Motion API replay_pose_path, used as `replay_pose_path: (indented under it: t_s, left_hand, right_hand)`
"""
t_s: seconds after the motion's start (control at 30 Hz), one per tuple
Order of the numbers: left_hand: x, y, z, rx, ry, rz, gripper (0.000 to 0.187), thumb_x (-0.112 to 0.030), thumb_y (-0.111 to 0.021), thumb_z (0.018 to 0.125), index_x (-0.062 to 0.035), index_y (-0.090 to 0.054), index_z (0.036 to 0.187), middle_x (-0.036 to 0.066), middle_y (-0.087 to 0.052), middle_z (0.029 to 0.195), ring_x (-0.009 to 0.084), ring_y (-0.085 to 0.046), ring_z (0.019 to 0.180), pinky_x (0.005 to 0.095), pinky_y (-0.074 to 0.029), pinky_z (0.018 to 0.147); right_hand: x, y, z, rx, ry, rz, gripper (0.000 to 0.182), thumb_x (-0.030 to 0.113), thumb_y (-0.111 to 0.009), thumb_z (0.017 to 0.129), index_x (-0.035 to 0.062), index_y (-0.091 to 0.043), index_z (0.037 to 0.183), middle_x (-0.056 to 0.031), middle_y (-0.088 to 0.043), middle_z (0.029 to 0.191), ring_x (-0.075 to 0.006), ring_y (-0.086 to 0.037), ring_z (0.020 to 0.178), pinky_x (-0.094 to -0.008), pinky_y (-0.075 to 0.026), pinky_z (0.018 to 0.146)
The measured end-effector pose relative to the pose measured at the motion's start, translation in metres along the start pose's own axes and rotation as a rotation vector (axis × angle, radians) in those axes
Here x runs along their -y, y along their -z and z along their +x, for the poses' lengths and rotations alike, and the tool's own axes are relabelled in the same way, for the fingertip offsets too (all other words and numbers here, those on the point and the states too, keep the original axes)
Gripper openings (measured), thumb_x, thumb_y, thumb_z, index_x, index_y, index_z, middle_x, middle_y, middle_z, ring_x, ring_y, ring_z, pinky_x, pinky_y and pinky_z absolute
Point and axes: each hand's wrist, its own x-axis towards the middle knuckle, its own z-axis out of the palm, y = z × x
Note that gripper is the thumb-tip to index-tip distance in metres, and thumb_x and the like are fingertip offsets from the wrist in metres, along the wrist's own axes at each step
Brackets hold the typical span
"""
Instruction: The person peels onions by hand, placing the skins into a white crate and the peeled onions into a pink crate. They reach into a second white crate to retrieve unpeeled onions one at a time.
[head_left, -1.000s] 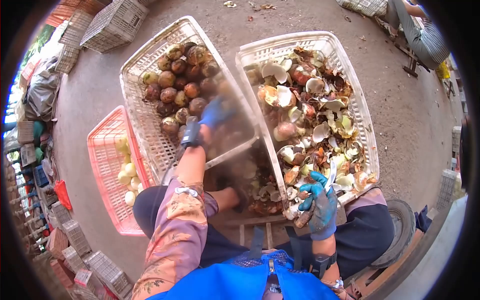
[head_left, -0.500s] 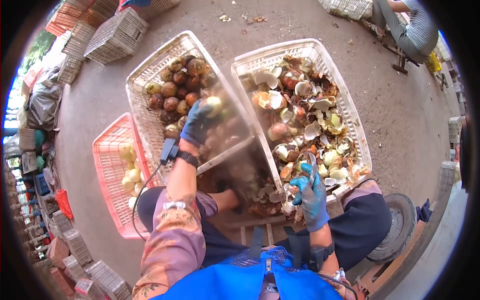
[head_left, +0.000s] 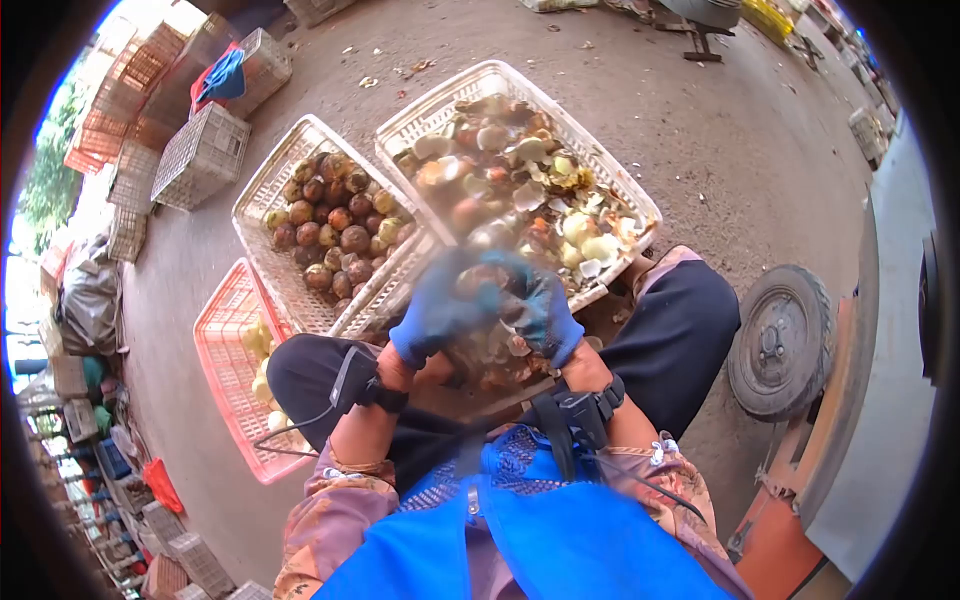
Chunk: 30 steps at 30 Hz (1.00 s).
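My gloved left hand [head_left: 435, 305] and gloved right hand [head_left: 540, 310] are together in front of my lap, both smeared by motion. Between them is a brownish onion [head_left: 480, 281], gripped by my left hand and partly hidden. My right hand is closed; the small knife seen in it earlier is lost in the blur. Just beyond my hands stands a white crate [head_left: 612, 296] of onion skins [head_left: 530, 195] and pieces. To its left, another white crate [head_left: 262, 185] holds brown unpeeled onions [head_left: 340, 218].
A pink basket [head_left: 215, 350] with pale peeled onions [head_left: 262, 385] stands by my left knee. A wheel [head_left: 782, 342] and a grey panel [head_left: 885, 400] are at my right. Stacked crates [head_left: 200, 155] line the left side. Skins lie on the ground between my legs.
My left hand has moved from above the unpeeled onions toward my right hand, which has come inward to meet it. The view has turned, shifting the crates.
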Motion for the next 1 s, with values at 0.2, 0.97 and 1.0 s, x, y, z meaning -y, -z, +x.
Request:
replay_pose_path:
  t_s: [0.2, 0.97, 1.0]
  left_hand:
    - [0.022, -0.029, -0.011, -0.048, 0.107, -0.298, 0.051, -0.009, -0.073, 0.073, 0.0024, -0.057, 0.12, 0.008, -0.061, 0.116, 0.0148, -0.061, 0.098, 0.0273, -0.051, 0.083]
    - [0.076, -0.041, 0.026, -0.42, -0.294, 0.539, 0.051, -0.003, -0.065, 0.076, 0.0042, -0.051, 0.124, 0.014, -0.06, 0.106, 0.0272, -0.06, 0.095, 0.0367, -0.049, 0.086]
    - [0.081, -0.043, 0.029, -0.444, -0.034, 0.325, 0.051, -0.005, -0.067, 0.074, 0.0052, -0.052, 0.121, 0.016, -0.061, 0.104, 0.0302, -0.06, 0.094, 0.0402, -0.049, 0.086]
  right_hand:
    - [0.02, 0.019, -0.003, -0.148, 0.139, 0.046, 0.029, 0.008, -0.067, 0.089, 0.0057, -0.057, 0.117, 0.0007, -0.065, 0.083, -0.0098, -0.061, 0.073, -0.0246, -0.051, 0.065]
    - [-0.006, 0.022, -0.023, 0.006, 0.127, -1.436, 0.021, 0.023, -0.065, 0.083, 0.0123, -0.056, 0.099, -0.0111, -0.065, 0.08, -0.0312, -0.067, 0.066, -0.0441, -0.051, 0.053]
    - [-0.006, 0.021, -0.024, -0.011, 0.172, -1.42, 0.022, 0.022, -0.064, 0.083, 0.0116, -0.056, 0.1, -0.0111, -0.065, 0.078, -0.0315, -0.067, 0.065, -0.0441, -0.051, 0.052]
